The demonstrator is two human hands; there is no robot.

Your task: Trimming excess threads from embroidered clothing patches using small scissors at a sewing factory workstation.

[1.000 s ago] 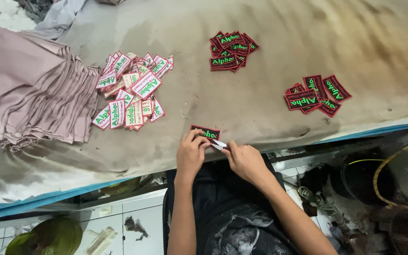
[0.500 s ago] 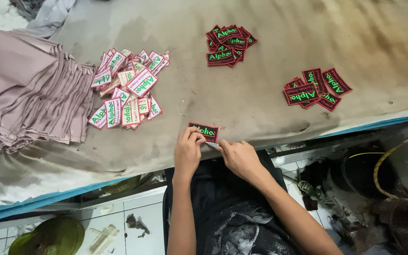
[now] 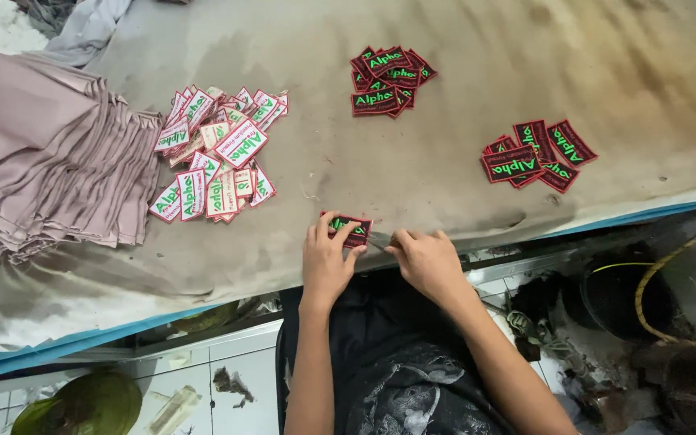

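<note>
At the near edge of the stained table cover (image 3: pixel 461 145), the left hand (image 3: pixel 325 262) presses its fingers flat on a black patch with a red border and green lettering (image 3: pixel 350 229), pinning it rather than clasping it, so it lies steady on the cloth. The right hand (image 3: pixel 427 259), just beside it at three o'clock, pinches something thin and pale (image 3: pixel 380 239) that runs off the patch's right end, perhaps a backing strip; what it is I cannot tell, but the fingers are closed on it. The patch sits at six o'clock on the table, straight in front of the person's body, within easy reach of both hands. Other patches are sorted by how they face: a heap at ten o'clock (image 3: pixel 217 153) shows white backs, while two small piles at twelve o'clock (image 3: pixel 386 80) and at two o'clock (image 3: pixel 535 155) show dark fronts, kept well apart, so the kinds do not mix. A stack of folded mauve cloth (image 3: pixel 50 161) lies at nine o'clock, beside the white-backed heap.
</note>
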